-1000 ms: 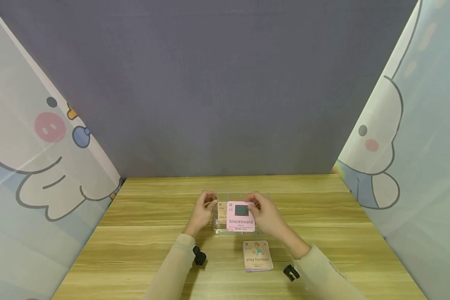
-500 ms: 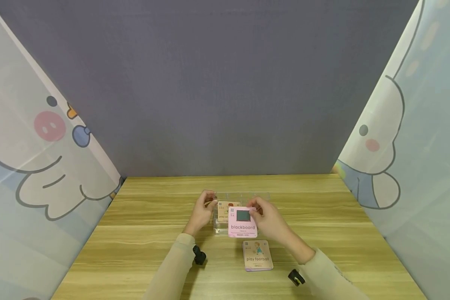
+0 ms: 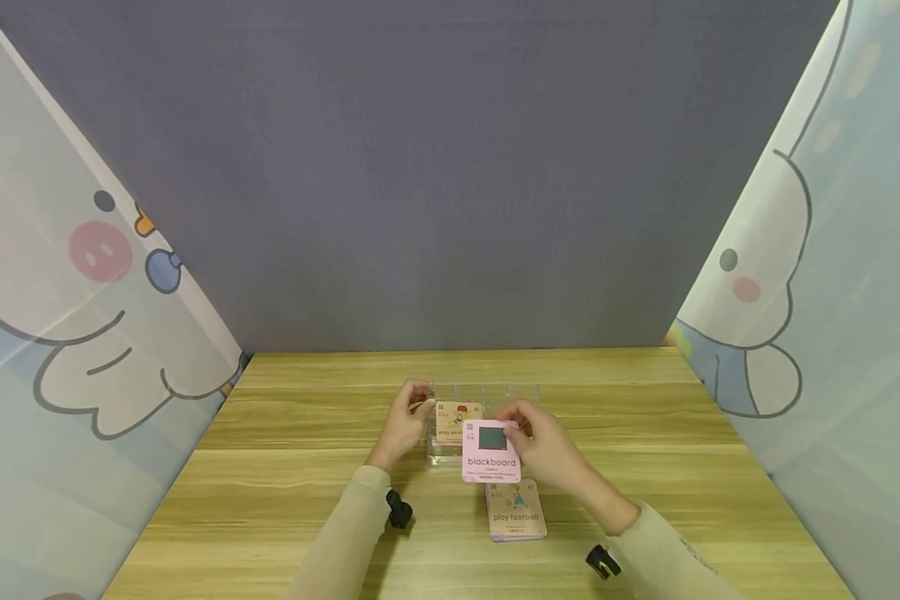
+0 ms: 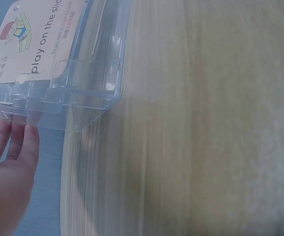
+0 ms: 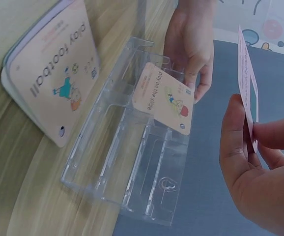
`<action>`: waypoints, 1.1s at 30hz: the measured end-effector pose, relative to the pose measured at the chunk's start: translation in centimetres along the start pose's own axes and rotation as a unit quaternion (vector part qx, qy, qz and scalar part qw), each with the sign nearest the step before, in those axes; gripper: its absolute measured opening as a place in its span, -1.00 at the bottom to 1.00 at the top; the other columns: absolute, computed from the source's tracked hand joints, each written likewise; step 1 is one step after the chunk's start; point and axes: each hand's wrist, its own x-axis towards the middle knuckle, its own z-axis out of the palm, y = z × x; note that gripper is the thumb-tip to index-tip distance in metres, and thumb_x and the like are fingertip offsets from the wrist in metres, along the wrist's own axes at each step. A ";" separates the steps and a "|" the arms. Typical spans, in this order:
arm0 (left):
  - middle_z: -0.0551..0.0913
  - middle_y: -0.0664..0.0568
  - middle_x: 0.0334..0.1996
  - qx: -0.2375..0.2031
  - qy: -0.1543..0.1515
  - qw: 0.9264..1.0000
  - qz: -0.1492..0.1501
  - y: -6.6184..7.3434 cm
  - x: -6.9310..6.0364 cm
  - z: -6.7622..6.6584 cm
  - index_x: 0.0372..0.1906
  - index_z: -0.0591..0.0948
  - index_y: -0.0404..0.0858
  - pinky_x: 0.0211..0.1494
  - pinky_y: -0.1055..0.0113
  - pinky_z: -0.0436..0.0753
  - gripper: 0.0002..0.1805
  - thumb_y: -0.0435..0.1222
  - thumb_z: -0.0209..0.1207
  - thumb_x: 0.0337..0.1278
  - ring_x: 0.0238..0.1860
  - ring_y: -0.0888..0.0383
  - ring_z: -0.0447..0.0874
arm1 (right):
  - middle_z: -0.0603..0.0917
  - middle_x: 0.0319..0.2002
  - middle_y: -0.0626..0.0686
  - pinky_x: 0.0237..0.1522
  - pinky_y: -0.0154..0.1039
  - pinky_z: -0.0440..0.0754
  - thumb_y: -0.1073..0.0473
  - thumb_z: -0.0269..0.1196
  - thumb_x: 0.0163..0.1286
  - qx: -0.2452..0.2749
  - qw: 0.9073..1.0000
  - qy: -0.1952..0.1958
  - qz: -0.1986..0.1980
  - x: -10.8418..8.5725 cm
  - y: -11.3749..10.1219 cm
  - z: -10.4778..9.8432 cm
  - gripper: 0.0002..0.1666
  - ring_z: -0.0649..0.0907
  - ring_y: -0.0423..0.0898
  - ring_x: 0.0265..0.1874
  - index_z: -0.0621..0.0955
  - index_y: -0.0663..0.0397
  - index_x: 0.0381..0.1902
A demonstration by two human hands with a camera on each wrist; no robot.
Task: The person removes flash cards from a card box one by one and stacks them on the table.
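My right hand [image 3: 546,448] pinches a pink "blackboard" flash card [image 3: 491,470] by its upper right edge, in front of a clear plastic rack [image 5: 100,169]. Seen in the right wrist view, that card stands nearly edge-on and apart from the rack. A cream "play on the slide" card [image 5: 156,93] leans in the rack's left part; in the head view the pink card partly covers it. At the rack's left end, my left hand [image 3: 401,429] grips the side between thumb and fingers. A stack of cards [image 3: 516,518], "play football" uppermost, lies on the table in front.
The wooden table [image 3: 285,500] runs back to a dark grey curtain [image 3: 450,183]. Cartoon-printed curtains hang at left and right. A black wrist strap piece shows near each sleeve.
My right hand has drawn the blackboard card toward me and slightly right, uncovering more of the slide card and overlapping the top of the stack. My left hand stays at the rack.
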 end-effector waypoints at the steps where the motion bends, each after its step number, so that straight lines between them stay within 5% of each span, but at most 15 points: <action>1: 0.54 -0.33 0.03 0.001 0.002 1.000 0.000 -0.5 0.1 0.1 0.16 0.45 -0.43 0.20 -0.13 0.56 -0.73 -0.56 0.06 0.44 0.15 -0.29 0.53 | 0.61 -0.22 0.02 -0.38 -0.32 0.61 0.44 0.18 0.46 0.002 1.000 0.000 0.003 -0.1 0.0 0.0 -0.81 0.58 -0.10 -0.32 0.61 0.15 -0.05; 7: 0.53 -0.36 0.08 0.003 0.009 1.000 -0.005 -2.7 0.7 0.3 0.18 0.46 -0.36 0.22 -0.13 0.55 -0.71 -0.51 0.08 0.45 0.16 -0.23 0.53 | 0.62 -0.26 0.02 -0.42 -0.33 0.61 0.44 0.18 0.46 -0.002 1.000 -0.004 0.007 -0.5 0.3 -0.2 -0.82 0.58 -0.10 -0.35 0.61 0.15 -0.06; 33: 0.53 -0.31 0.11 -0.005 -0.007 1.000 -0.025 -2.6 0.7 0.0 0.23 0.43 -0.40 0.21 -0.07 0.55 -0.68 -0.46 0.09 0.48 0.18 -0.16 0.51 | 0.61 -0.28 0.01 -0.42 -0.32 0.60 0.46 0.19 0.44 -0.019 1.000 -0.005 0.015 -1.6 2.2 -0.5 -0.82 0.56 -0.09 -0.38 0.61 0.15 -0.10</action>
